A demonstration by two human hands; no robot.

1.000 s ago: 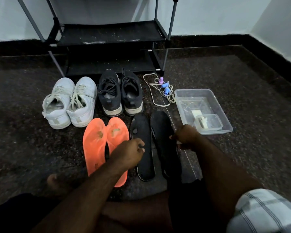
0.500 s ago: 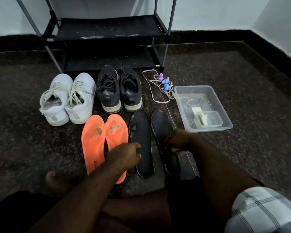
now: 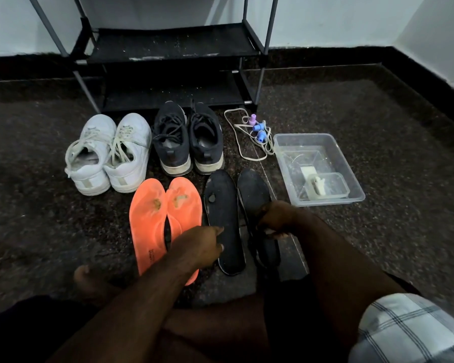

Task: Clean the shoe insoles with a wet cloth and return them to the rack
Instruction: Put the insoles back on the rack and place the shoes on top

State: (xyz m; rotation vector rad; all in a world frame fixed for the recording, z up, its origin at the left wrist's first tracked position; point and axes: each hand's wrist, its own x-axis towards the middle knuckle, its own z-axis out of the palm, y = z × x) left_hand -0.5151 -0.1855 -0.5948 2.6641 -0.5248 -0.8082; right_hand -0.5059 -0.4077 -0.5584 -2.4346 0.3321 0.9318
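Note:
Two orange insoles [image 3: 147,218] with brown stains lie side by side on the dark floor. To their right lie two black insoles. My left hand [image 3: 199,244] reaches over the right orange insole, its forefinger and thumb touching the left black insole [image 3: 222,200] at its left edge. My right hand [image 3: 275,218] grips the right black insole [image 3: 252,189] around its middle, fingers curled over its edge. The black shoe rack [image 3: 168,45] stands at the back against the wall.
White sneakers [image 3: 108,153] and black sneakers [image 3: 189,142] stand in front of the rack. A loose lace with blue and purple beads [image 3: 254,129] lies beside a clear plastic tub [image 3: 304,136] holding water and a small container [image 3: 330,184]. My bare foot [image 3: 87,276] is at lower left.
My left forefinger has stretched out onto the left black insole. My right hand has slid down the right black insole toward me. The camera tipped slightly downward.

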